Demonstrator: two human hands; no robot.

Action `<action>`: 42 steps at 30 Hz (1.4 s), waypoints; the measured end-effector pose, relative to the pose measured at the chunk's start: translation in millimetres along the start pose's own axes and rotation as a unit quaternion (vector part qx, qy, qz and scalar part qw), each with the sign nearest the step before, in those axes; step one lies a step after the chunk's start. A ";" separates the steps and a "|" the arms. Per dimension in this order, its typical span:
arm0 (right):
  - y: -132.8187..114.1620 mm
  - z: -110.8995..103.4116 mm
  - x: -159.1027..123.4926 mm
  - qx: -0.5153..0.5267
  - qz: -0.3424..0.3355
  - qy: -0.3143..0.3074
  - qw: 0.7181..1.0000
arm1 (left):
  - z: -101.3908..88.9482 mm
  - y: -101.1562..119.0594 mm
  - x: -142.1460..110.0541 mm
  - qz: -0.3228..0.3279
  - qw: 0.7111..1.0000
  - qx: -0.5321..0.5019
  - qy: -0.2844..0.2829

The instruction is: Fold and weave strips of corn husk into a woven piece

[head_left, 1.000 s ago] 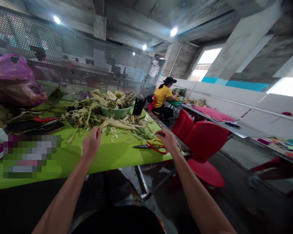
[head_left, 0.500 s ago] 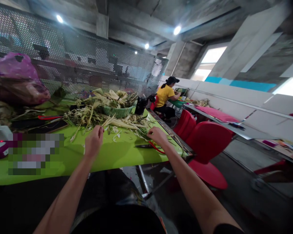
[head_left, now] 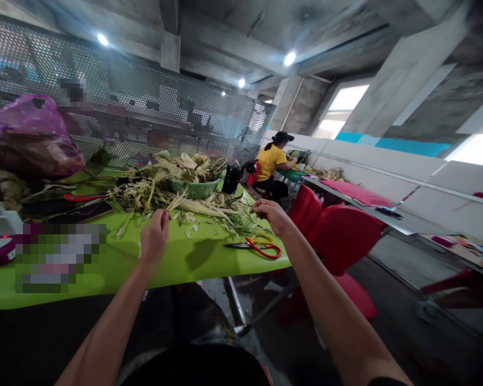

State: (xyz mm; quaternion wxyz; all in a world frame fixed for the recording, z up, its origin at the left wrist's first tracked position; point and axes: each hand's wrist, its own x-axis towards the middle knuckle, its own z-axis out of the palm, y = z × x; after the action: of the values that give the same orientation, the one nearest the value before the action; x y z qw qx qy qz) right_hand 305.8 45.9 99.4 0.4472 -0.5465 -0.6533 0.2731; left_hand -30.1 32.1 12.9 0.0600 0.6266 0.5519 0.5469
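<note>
My left hand [head_left: 156,236] is closed above the green table, its fingers pressed together; whatever they may hold is too small to make out. Farther right, my right hand [head_left: 271,213] is raised with thumb and fingertips pinched, and I cannot see clearly what is between them. Beyond both hands lies a heap of dried plant stalks and husks [head_left: 143,195], part of it piled in a green basket [head_left: 197,188]. Scissors with red and yellow handles [head_left: 261,247] rest on the table below my right hand. Pale scraps [head_left: 191,226] lie between the hands.
A pink plastic bag [head_left: 28,134] stands at the left, near red-handled scissors [head_left: 82,198] and a dark phone-like slab [head_left: 82,212]. A black device [head_left: 232,179] is beside the basket. Red chairs [head_left: 348,236] flank the right edge. A person in yellow [head_left: 270,161] sits farther back.
My right hand has moved up and slightly right, away from my left hand, uncovering the scissors' handles. My left hand stays nearly in place, still closed.
</note>
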 end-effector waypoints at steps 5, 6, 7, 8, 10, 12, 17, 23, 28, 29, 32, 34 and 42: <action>-38.7 10.9 -15.5 0.119 -0.008 -0.056 0.991 | 0.3 12.8 3.8 -0.039 0.996 -0.086 -0.011; -45.7 14.9 -18.1 0.145 -0.006 -0.073 0.987 | 0.6 17.0 5.0 -0.054 0.991 -0.124 -0.018; -52.2 19.2 -20.2 0.186 0.001 -0.095 0.978 | 0.8 21.9 6.2 -0.069 0.983 -0.170 -0.028; -58.1 23.9 -22.0 0.217 0.006 -0.116 0.969 | 0.9 27.3 7.4 -0.085 0.970 -0.223 -0.040; -68.3 34.0 -24.1 0.247 0.015 -0.145 0.958 | -0.2 39.6 9.6 -0.105 0.942 -0.309 -0.082; -76.5 44.4 -24.5 0.247 0.017 -0.154 0.957 | -2.7 52.9 11.3 -0.118 0.915 -0.363 -0.130; -86.9 70.1 -22.5 0.178 -0.010 -0.163 0.970 | -10.8 77.7 12.7 -0.163 0.843 -0.476 -0.192; -83.9 97.7 -30.6 0.054 -0.125 -0.108 0.985 | -13.8 77.7 9.4 -0.221 0.828 -0.476 -0.197; -89.2 108.8 -44.1 -0.089 -0.219 -0.036 0.971 | -9.2 78.4 6.6 -0.235 0.817 -0.471 -0.235; -90.8 109.7 -45.9 -0.118 -0.239 -0.029 0.963 | -7.9 79.5 5.8 -0.231 0.813 -0.475 -0.245; -92.3 111.0 -47.9 -0.176 -0.281 -0.025 0.943 | -5.5 82.5 3.8 -0.218 0.817 -0.470 -0.255; -89.7 110.3 -46.4 -0.169 -0.275 -0.028 0.946 | -5.9 82.8 3.8 -0.221 0.828 -0.454 -0.245; -75.5 95.3 -33.1 -0.180 -0.198 -0.066 0.961 | -12.4 73.5 10.2 -0.241 0.845 -0.434 -0.200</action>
State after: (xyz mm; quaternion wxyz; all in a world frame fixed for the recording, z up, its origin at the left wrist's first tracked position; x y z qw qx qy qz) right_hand 186.3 7.6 110.8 0.3426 -0.4584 -0.8148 0.0924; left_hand 4.4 5.1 74.0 0.5648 0.4797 0.3682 0.5615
